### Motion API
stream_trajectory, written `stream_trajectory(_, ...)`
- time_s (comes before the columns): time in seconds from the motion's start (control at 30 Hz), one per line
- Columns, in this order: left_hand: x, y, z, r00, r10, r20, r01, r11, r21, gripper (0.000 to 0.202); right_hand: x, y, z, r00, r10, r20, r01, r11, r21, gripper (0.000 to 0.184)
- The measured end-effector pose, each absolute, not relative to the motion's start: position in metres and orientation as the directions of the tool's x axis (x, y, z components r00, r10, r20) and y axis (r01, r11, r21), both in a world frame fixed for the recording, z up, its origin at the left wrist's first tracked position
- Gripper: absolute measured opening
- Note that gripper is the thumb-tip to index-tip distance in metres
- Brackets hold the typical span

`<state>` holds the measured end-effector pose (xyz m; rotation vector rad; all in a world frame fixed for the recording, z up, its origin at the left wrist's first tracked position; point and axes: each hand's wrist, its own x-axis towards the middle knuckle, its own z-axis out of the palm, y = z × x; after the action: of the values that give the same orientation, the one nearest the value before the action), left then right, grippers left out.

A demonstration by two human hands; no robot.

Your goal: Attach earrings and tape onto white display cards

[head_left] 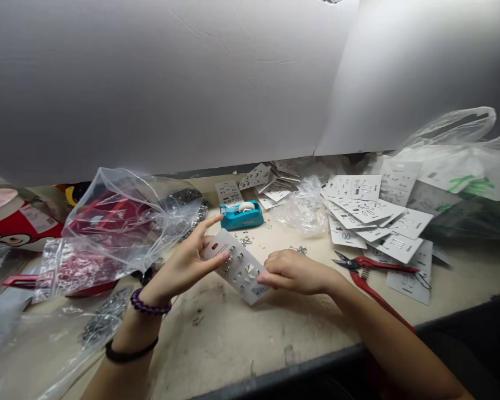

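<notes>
Display card (pixel 237 266), white and set with small metal pieces, is held a little above the middle of the surface (pixel 241 333), tilted, between both hands. The left hand (pixel 183 266) takes its upper end: thumb and fingers (pixel 216 260) are clamped on the edge, and the index finger is stretched out straight. The right hand (pixel 294 272) holds the lower end with its fingers curled together on the card.

I judge that the step in hand is fitting or checking the pieces on the card. A further move would call for a steady left grip and fine work of the right fingertips, because the pieces are tiny.

From the card, a blue tape dispenser (pixel 241 215) stands at 12 o'clock, with loose metal bits (pixel 245 240) between. Red-handled snips (pixel 375 269) lie at 3 o'clock, a pile of similar cards (pixel 370 214) at 2 o'clock, and a clear zip bag (pixel 120 222) at 9 o'clock.

The right fingertips hide what they touch. The pieces are too small to name, and the bag's contents are blurred.
</notes>
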<state>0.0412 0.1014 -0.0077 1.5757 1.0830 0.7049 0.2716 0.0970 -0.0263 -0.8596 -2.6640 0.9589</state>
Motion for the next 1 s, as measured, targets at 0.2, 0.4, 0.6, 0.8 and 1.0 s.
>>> stream_trajectory(0.2, 0.042, 0.104, -0.017, 0.329, 0.943, -0.052, 0.251, -0.034, 0.967, 0.054, 0.273, 0.099, -0.026, -0.72, 0.694, 0.006, 0.534, 0.56, -0.633, 0.036)
stream_trajectory(0.4, 0.042, 0.107, -0.02, -0.056, 0.989, 0.135, 0.307, -0.112, 0.945, 0.041, 0.29, 0.111, -0.023, -0.292, 0.951, 0.105, 0.571, 0.262, -0.778, 0.033)
stream_trajectory(0.6, 0.041, 0.111, -0.017, -0.34, 0.906, 0.251, 0.186, -0.197, 0.963, 0.035, 0.337, 0.124, -0.013, 0.075, 0.991, 0.114, 0.52, 0.059, -0.852, 0.027)
stream_trajectory(0.8, 0.042, 0.116, -0.019, -0.458, 0.848, 0.268, 0.088, -0.256, 0.963, 0.028, 0.341, 0.126, -0.011, 0.281, 0.937, 0.205, 0.428, 0.069, -0.901, 0.021)
stream_trajectory(1.0, 0.035, 0.112, -0.015, -0.19, 0.98, 0.052, 0.156, -0.022, 0.988, 0.03, 0.284, 0.141, -0.012, -0.183, 0.965, 0.186, 0.511, 0.255, -0.821, 0.025)
